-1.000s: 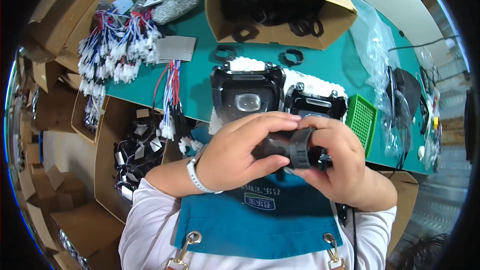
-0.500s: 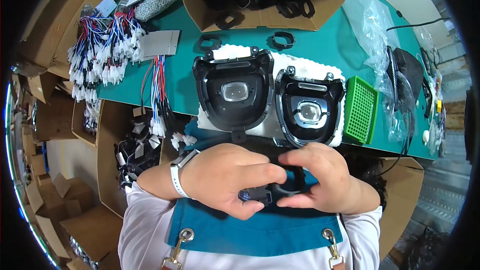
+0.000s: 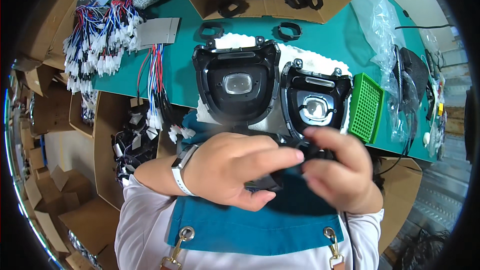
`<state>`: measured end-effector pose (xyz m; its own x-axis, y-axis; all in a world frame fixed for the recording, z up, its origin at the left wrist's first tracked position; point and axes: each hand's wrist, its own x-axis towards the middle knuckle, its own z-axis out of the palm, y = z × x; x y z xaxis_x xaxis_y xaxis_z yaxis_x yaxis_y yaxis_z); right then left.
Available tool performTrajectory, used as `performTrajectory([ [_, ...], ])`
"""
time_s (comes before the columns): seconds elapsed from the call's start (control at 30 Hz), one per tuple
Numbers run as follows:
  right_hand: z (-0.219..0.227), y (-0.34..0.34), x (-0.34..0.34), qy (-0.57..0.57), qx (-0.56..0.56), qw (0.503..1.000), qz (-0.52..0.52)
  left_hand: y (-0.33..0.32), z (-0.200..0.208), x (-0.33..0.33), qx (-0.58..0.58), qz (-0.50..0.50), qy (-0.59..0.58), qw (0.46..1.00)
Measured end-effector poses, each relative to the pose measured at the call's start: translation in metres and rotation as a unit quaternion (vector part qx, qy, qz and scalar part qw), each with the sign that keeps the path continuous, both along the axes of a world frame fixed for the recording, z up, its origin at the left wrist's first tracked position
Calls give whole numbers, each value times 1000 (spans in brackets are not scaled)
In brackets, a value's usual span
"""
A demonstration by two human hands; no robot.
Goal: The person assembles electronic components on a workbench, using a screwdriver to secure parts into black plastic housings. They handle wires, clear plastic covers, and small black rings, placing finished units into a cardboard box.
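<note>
My left hand [image 3: 235, 170], with a white band at the wrist, is closed round a small black boxy part [image 3: 267, 183] in front of the apron. Its index finger stretches toward my right hand. Blurred by motion, my right hand [image 3: 345, 167] pinches a black plastic ring [image 3: 315, 153] between thumb and fingers. Beyond the hands lie two black lamp housings with clear lenses, a larger one [image 3: 210, 82] on the left and a smaller one [image 3: 291, 92] on the right. Both rest on a white cloth [image 3: 320, 56].
A cardboard box [image 3: 270, 12] of black rings stands at the back, with two loose rings [image 3: 290, 31] before it. Right of the housings sits a green perforated tray [image 3: 367, 107]. Wire bundles with white connectors [image 3: 102, 62] hang at left; clear plastic [image 3: 377, 25] lies at right.
My right hand has moved up and to the right with the black ring, now tilted and blurred. My left hand and the boxy part have shifted slightly right. The view has shifted slightly.
</note>
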<state>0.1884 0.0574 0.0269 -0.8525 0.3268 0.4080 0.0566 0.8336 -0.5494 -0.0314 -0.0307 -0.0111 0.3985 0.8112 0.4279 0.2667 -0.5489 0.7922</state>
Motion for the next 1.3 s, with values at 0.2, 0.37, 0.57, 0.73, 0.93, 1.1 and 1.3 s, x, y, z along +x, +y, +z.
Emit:
performTrajectory([
  [0.2, -9, 50, 14, -104, 86, 981, -142, -9, -7, -12, -50, 75, -140, 986],
  [0.37, -11, 52, 10, -141, 75, 982, -99, -10, -17, -12, -64, 123, -148, 979],
  [0.57, -13, 51, 9, -164, 68, 979, -101, -9, -16, -11, -62, 117, -143, 981],
  [0.73, -18, 52, 9, -165, 73, 979, -91, -7, -17, -12, -60, 108, -139, 983],
  [0.93, -13, 50, 7, -168, 56, 979, -102, -6, -16, -11, -76, 114, -149, 979],
  [1.1, 15, 47, 2, -101, 86, 988, -74, 2, -14, -7, -65, 88, -138, 984],
  [1.3, 22, 28, -38, -2, 67, 994, 81, 10, -12, 7, -19, 86, -146, 985],
])
